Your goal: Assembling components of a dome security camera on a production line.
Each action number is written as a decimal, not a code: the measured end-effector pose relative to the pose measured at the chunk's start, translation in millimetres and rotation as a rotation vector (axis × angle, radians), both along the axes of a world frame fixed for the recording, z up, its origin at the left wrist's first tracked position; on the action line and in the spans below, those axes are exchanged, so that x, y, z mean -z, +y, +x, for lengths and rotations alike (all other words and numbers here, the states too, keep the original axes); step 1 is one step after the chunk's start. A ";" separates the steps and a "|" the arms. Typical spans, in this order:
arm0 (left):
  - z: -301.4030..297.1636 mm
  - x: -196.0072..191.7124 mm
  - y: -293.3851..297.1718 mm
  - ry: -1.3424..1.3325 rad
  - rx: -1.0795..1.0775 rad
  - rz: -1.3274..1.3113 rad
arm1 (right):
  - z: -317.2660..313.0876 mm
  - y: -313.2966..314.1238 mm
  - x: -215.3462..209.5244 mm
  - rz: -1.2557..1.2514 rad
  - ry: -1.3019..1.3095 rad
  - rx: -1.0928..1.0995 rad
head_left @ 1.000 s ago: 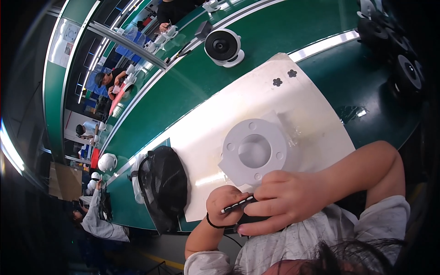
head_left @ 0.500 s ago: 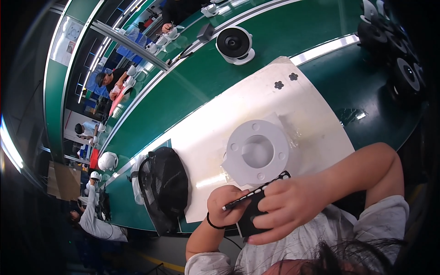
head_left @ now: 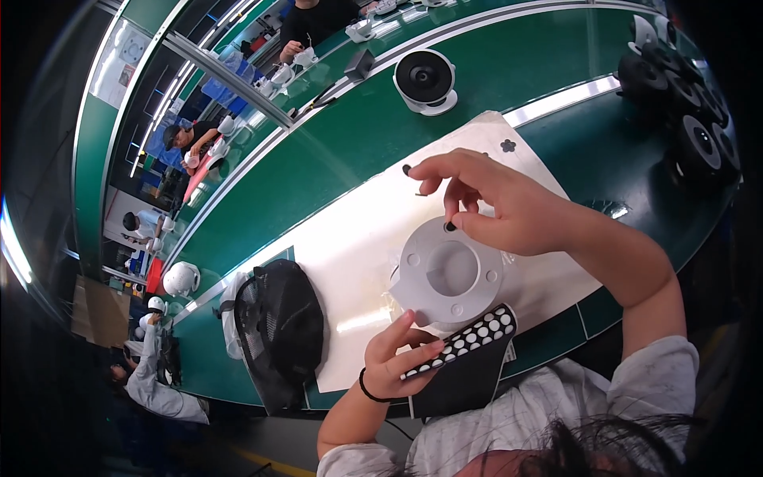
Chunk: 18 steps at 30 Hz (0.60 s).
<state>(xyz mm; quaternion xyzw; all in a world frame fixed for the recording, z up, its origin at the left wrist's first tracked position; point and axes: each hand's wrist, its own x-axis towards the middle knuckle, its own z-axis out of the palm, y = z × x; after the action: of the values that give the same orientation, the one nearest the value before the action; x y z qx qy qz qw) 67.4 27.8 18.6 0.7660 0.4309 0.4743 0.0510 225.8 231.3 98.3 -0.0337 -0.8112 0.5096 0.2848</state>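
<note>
Pinching one small black pad (head_left: 450, 226) between thumb and forefinger, the right hand (head_left: 501, 207) arches over the single white round housing (head_left: 450, 274) on the white mat (head_left: 350, 238), while the left hand (head_left: 397, 358), fingers curled, grips one black sheet of white dots (head_left: 465, 346).

Matt white plastic on the round housing (head_left: 451, 274). Smooth white sheet mat (head_left: 350, 254) over glossy green worktop (head_left: 358, 135). Black mesh on the fan grille (head_left: 280, 322). Dark sheet of white dots (head_left: 465, 340), slightly glossy.
</note>
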 end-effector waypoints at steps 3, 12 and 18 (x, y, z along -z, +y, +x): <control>-4.3 -0.7 -1.0 0.078 -0.022 -0.069 | -3.6 -2.2 2.5 0.103 0.017 0.015; -1.0 6.9 4.0 0.017 -0.101 -0.036 | 2.7 -18.6 5.3 0.939 0.093 0.125; -5.2 6.3 0.6 0.055 -0.043 -0.079 | -12.1 -17.7 6.2 0.529 0.111 0.182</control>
<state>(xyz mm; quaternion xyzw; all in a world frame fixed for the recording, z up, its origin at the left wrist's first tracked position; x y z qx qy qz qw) 62.3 28.4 12.3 0.7666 0.4670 0.4367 0.0592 213.7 213.6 92.1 -0.0029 -0.8928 0.2539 0.3722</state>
